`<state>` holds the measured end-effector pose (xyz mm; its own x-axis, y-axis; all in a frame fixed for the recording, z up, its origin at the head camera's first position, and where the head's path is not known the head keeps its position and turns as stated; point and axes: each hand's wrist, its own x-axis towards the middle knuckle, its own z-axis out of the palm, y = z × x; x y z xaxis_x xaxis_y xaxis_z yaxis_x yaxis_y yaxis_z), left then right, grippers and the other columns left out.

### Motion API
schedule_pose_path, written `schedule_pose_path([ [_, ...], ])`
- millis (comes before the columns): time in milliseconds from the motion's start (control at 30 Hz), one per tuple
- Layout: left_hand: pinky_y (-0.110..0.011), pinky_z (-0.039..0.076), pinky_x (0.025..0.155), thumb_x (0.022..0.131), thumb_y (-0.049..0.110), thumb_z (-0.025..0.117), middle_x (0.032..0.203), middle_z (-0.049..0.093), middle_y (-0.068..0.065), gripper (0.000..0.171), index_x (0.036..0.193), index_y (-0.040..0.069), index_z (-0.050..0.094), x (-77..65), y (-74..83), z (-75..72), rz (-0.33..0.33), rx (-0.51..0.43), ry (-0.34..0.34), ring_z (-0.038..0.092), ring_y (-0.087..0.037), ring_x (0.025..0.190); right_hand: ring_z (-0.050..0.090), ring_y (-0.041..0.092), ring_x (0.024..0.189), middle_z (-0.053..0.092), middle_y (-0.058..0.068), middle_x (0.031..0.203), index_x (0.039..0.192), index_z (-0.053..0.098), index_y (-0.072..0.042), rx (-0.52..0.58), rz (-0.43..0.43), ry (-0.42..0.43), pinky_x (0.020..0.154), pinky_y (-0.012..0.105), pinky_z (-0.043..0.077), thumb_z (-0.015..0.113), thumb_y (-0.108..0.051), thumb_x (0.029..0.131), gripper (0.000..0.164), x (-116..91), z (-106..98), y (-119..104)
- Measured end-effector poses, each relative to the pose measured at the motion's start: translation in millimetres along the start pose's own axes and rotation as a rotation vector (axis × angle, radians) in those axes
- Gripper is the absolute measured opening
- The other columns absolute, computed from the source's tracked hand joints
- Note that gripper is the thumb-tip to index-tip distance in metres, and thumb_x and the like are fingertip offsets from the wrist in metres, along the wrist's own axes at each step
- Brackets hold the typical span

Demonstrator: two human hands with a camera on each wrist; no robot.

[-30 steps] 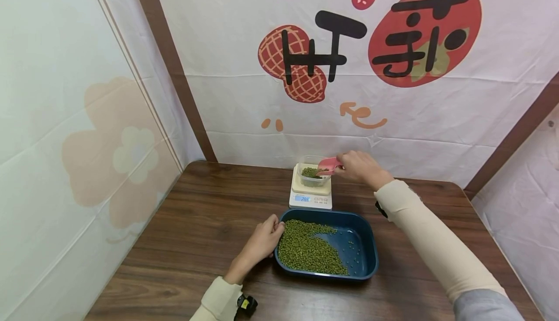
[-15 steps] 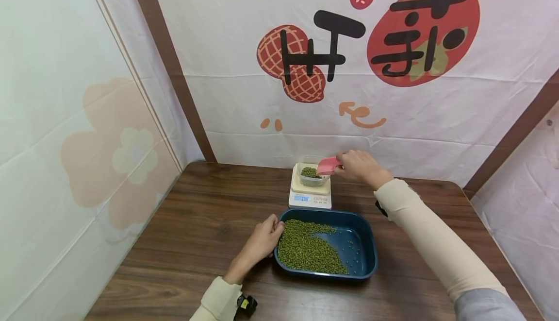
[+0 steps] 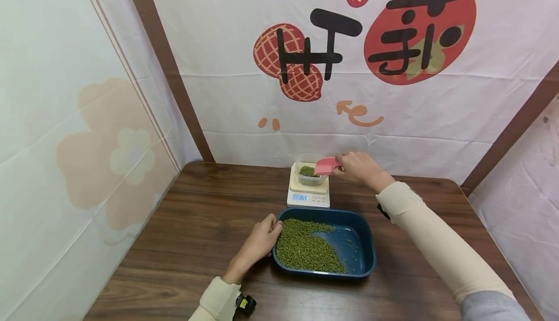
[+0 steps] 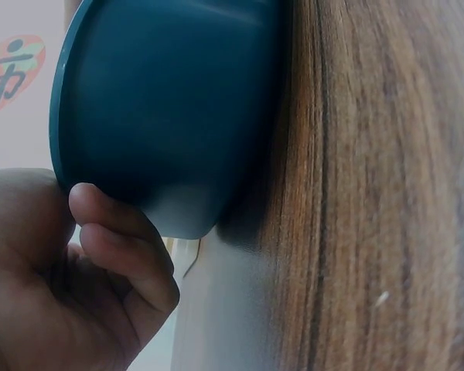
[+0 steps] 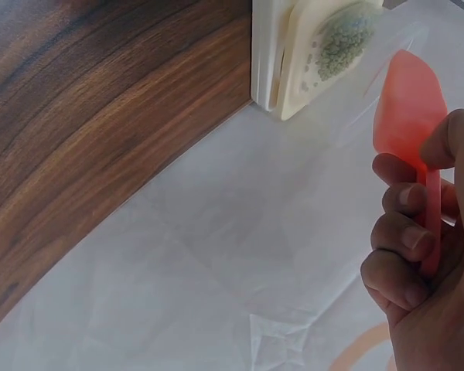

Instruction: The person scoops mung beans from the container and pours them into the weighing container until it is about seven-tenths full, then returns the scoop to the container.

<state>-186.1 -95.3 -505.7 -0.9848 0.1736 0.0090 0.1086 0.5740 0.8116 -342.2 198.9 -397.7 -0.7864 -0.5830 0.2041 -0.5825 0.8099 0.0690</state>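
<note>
A pink scoop is held in my right hand, its blade tipped over a clear plastic container. In the right wrist view, fingers and thumb wrap the scoop's handle. Green beans lie inside the container, which stands on a white kitchen scale with a lit display. My left hand grips the left rim of a blue tray. Many more green beans cover the tray's left side. The left wrist view shows curled fingers against the tray's outer wall.
Everything rests on a dark wood table. A white printed cloth hangs right behind the scale, with another cloth wall along the left side. The tray stands just in front of the scale.
The scoop has tipped further over the container, and the beans at its blade have gone into it. The scale's reading has risen. My left hand keeps its grip on the tray.
</note>
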Motion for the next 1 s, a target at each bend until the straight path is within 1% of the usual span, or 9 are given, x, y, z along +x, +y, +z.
schedule_pose_path([
  [167, -0.024, 0.042, 0.032, 0.105, 0.025, 0.041, 0.053, 0.038, 0.002, 0.028, 0.082, 0.01, 0.041, -0.1, 0.7, -0.1, 0.001, 0.005, -0.001, 0.046, -0.013, 0.034, 0.047, 0.02, 0.058, 0.051, 0.001, 0.066, 0.087, 0.057, -0.012, -0.002, 0.002, 0.016, 0.051, 0.035, 0.039, 0.058, -0.03, 0.091, 0.019, -3.3, -0.3, -0.2],
  [400, -0.024, 0.043, 0.032, 0.105, 0.024, 0.042, 0.053, 0.037, 0.002, 0.027, 0.082, 0.009, 0.041, -0.7, 0.3, 0.9, 0.008, 0.01, 0.005, 0.045, -0.012, 0.033, 0.045, 0.018, 0.054, 0.05, 0.0, 0.063, 0.086, 0.058, -0.011, 0.034, -0.011, 0.058, 0.048, 0.033, 0.037, 0.059, -0.03, 0.091, 0.019, -12.4, -4.1, -2.0],
  [600, -0.024, 0.043, 0.032, 0.104, 0.024, 0.042, 0.054, 0.038, 0.001, 0.027, 0.082, 0.009, 0.041, 0.5, 0.3, 0.3, -0.001, 0.007, 0.01, 0.045, -0.012, 0.033, 0.044, 0.017, 0.054, 0.049, -0.001, 0.064, 0.086, 0.057, -0.012, 0.049, -0.014, 0.082, 0.048, 0.031, 0.035, 0.059, -0.028, 0.09, 0.016, -20.2, -8.3, -3.7],
  [833, -0.025, 0.044, 0.032, 0.104, 0.025, 0.042, 0.055, 0.039, 0.001, 0.027, 0.081, 0.01, 0.041, 0.6, 1.8, 0.2, -0.01, 0.011, 0.01, 0.046, -0.012, 0.033, 0.042, 0.016, 0.051, 0.044, -0.002, 0.062, 0.08, 0.052, -0.014, 0.046, -0.064, 0.133, 0.045, 0.03, 0.032, 0.059, -0.026, 0.089, 0.016, -32.2, -13.0, -8.9],
  [1000, -0.025, 0.043, 0.032, 0.104, 0.025, 0.043, 0.055, 0.039, 0.001, 0.028, 0.081, 0.01, 0.041, 0.4, 2.6, 0.1, -0.018, 0.01, 0.013, 0.046, -0.012, 0.033, 0.042, 0.015, 0.051, 0.044, -0.004, 0.063, 0.08, 0.052, -0.015, 0.04, -0.097, 0.158, 0.044, 0.029, 0.033, 0.061, -0.027, 0.088, 0.017, -40.3, -15.5, -14.5],
])
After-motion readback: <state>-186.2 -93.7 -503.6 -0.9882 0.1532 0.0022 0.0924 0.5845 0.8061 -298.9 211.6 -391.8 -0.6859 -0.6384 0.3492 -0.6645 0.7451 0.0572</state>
